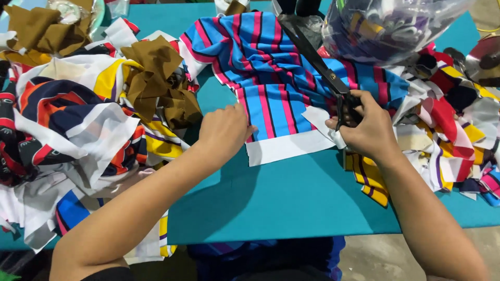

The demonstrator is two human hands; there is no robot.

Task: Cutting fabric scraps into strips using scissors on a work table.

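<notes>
A blue cloth with pink and black stripes [271, 67] lies spread on the teal table [291, 198], its white border strip [286, 148] nearest me. My left hand [225, 127] presses on the cloth's left edge, fingers curled, beside that border. My right hand [364, 127] grips the black handles of large scissors [312, 54], whose long blades lie over the cloth and point to the far side. A small white scrap [320, 118] sits under my right fingers.
Heaps of printed fabric scraps [67, 119] cover the left side, with brown cloth pieces [156, 78] among them. More coloured scraps [453, 125] pile up at the right. A clear plastic bag of small items [385, 26] stands at the back right.
</notes>
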